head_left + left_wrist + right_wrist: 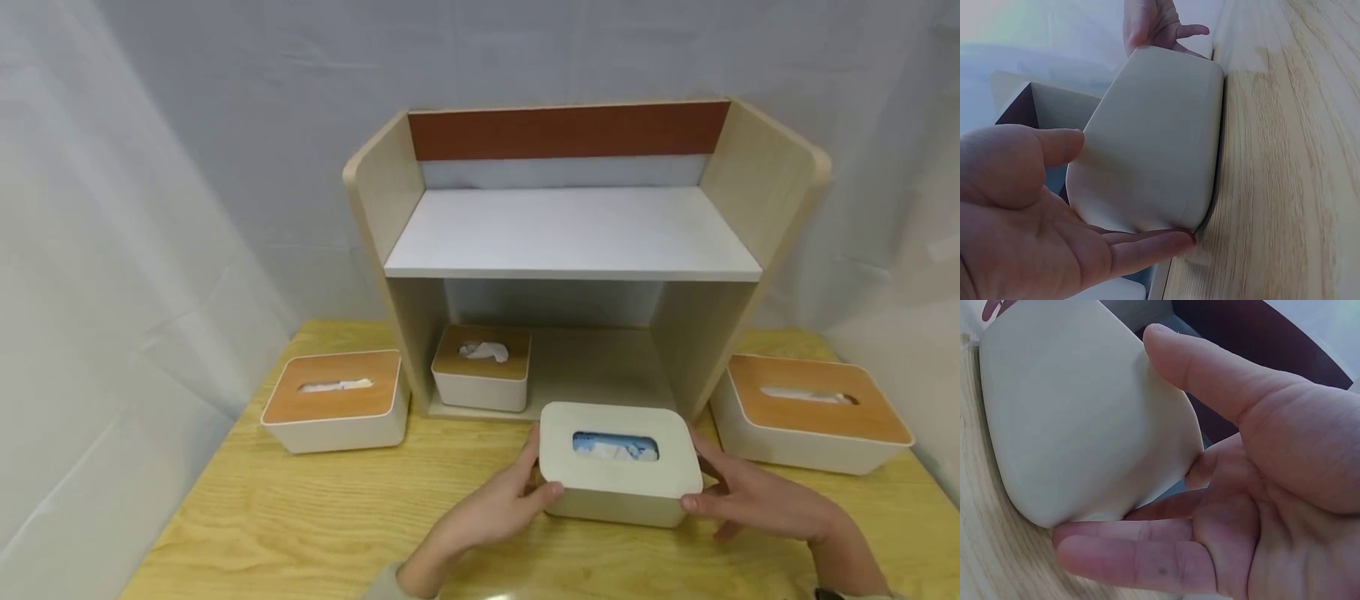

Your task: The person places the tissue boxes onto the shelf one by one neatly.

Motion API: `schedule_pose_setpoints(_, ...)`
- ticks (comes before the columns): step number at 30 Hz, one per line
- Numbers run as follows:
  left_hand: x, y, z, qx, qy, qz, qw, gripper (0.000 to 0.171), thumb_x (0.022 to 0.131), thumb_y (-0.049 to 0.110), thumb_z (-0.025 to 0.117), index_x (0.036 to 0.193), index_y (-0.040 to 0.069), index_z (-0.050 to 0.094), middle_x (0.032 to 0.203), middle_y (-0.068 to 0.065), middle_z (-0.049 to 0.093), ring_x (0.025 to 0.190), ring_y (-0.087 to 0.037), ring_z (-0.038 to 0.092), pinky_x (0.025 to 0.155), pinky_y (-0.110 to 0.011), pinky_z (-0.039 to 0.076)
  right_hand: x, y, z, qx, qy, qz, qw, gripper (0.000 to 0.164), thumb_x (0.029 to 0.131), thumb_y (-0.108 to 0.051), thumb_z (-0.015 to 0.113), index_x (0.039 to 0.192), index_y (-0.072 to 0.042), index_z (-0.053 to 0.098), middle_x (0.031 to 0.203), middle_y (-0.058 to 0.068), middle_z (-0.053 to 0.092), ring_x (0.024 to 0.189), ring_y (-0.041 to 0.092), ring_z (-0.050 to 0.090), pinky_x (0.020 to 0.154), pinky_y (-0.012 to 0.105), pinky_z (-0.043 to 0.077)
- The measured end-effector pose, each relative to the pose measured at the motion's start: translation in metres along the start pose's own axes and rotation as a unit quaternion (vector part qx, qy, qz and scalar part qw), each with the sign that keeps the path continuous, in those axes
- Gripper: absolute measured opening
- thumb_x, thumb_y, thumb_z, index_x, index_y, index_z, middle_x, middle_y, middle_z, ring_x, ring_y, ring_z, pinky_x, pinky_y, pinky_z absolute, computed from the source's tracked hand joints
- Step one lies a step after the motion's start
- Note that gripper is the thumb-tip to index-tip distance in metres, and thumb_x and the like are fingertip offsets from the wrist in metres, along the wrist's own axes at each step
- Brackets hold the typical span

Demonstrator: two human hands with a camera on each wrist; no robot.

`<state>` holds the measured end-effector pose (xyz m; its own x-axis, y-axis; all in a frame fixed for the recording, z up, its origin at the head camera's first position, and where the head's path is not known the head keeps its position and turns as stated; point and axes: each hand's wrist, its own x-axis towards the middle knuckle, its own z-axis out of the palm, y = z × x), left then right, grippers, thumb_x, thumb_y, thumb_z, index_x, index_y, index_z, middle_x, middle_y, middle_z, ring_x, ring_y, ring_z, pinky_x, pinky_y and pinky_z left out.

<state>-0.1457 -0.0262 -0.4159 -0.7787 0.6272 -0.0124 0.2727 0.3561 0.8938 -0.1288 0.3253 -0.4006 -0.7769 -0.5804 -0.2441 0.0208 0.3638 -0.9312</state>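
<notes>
An all-cream tissue box (pixel 622 503) is held between both hands in front of the shelf unit, low at the wooden table (pixel 300 517). Blue-and-white packaging and tissue show through its oval slot. My left hand (pixel 491 512) grips the left end, thumb on the front top edge and fingers along the side. At the right end, my right hand (pixel 768 502) holds it with the thumb at the front corner. Both wrist views show the smooth front wall of the box (pixel 1154 137), with fingers (pixel 1141 559) reaching low along its end. Its underside is hidden.
Behind stands a two-level shelf unit (pixel 570 233). A small wood-lidded tissue box (pixel 480 390) sits at the left of its lower level. Larger wood-lidded tissue boxes flank the unit: one on the left (pixel 337 429), one on the right (pixel 810 446), near the right hand.
</notes>
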Motion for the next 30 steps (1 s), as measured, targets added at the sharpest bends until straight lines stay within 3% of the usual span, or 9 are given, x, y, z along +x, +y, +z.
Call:
schedule_pose_setpoints(6, 0.003, 0.001, 0.002, 0.003, 0.01, 0.014, 0.9998, 0.083, 0.105, 0.032, 0.05, 0.159, 0.012, -0.01, 0.165, -0.013, 0.003, 0.146, -0.026, 0.024, 0.117, -0.045, 0.028, -0.001, 0.0, -0.001, -0.012, 0.011, -0.023, 1.0, 0.091, 0.102, -0.009, 0.054, 0.158, -0.032, -0.014, 0.156, 0.036, 0.003, 0.107, 0.019, 0.063, 0.072, 0.046, 0.059)
schedule_pose_setpoints(10, 0.003, 0.0, 0.003, -0.007, 0.021, 0.02, 0.9996, 0.084, 0.104, 0.029, 0.051, 0.159, 0.017, -0.012, 0.165, -0.011, 0.007, 0.143, -0.026, 0.03, 0.114, -0.044, 0.033, 0.002, 0.002, -0.001, -0.012, 0.016, -0.044, 0.999, 0.093, 0.101, -0.006, 0.054, 0.158, -0.034, -0.014, 0.159, 0.03, -0.002, 0.108, 0.023, 0.063, 0.075, 0.045, 0.059)
schedule_pose_setpoints(11, 0.002, 0.0, 0.003, -0.013, 0.023, 0.021, 0.9994, 0.084, 0.104, 0.028, 0.051, 0.159, 0.018, -0.011, 0.165, -0.012, 0.01, 0.14, -0.027, 0.036, 0.111, -0.043, 0.037, 0.003, 0.003, 0.0, -0.008, 0.016, -0.048, 0.999, 0.094, 0.101, -0.005, 0.055, 0.158, -0.034, -0.014, 0.159, 0.029, -0.002, 0.108, 0.024, 0.063, 0.075, 0.044, 0.059)
schedule_pose_setpoints(17, 0.002, -0.002, 0.003, -0.056, 0.03, 0.022, 0.9977, 0.084, 0.104, 0.022, 0.053, 0.16, 0.021, -0.009, 0.161, -0.015, 0.027, 0.117, -0.02, 0.057, 0.098, -0.028, 0.046, 0.008, 0.006, 0.001, 0.003, 0.016, -0.07, 0.997, 0.094, 0.1, -0.002, 0.055, 0.158, -0.033, -0.012, 0.152, 0.031, 0.009, 0.097, 0.028, 0.065, 0.074, 0.038, 0.057)
schedule_pose_setpoints(23, 0.004, -0.006, 0.001, -0.063, 0.034, 0.023, 0.9972, 0.084, 0.104, 0.02, 0.051, 0.159, 0.019, -0.012, 0.166, -0.013, 0.007, 0.126, -0.023, 0.051, 0.104, -0.03, 0.042, 0.012, 0.006, 0.004, -0.02, 0.038, -0.076, 0.996, 0.096, 0.099, -0.004, 0.057, 0.158, -0.032, -0.014, 0.158, 0.031, -0.001, 0.11, 0.032, 0.063, 0.078, 0.038, 0.057)
schedule_pose_setpoints(28, 0.005, -0.009, -0.001, -0.067, 0.038, 0.006, 0.997, 0.081, 0.105, 0.022, 0.049, 0.159, 0.015, -0.012, 0.165, -0.013, -0.005, 0.137, -0.028, 0.041, 0.11, -0.038, 0.038, 0.019, 0.008, 0.008, -0.027, 0.062, -0.103, 0.992, 0.097, 0.098, -0.003, 0.059, 0.159, -0.029, -0.011, 0.161, 0.026, -0.004, 0.115, 0.019, 0.06, 0.082, 0.034, 0.057)
schedule_pose_setpoints(30, 0.007, -0.011, -0.002, -0.072, 0.038, 0.013, 0.9966, 0.081, 0.106, 0.02, 0.048, 0.158, 0.013, -0.013, 0.165, -0.014, -0.007, 0.139, -0.03, 0.038, 0.111, -0.04, 0.037, 0.022, 0.008, 0.009, -0.03, 0.072, -0.111, 0.991, 0.097, 0.097, -0.003, 0.061, 0.16, -0.029, -0.01, 0.162, 0.022, -0.005, 0.116, 0.014, 0.058, 0.083, 0.032, 0.057)
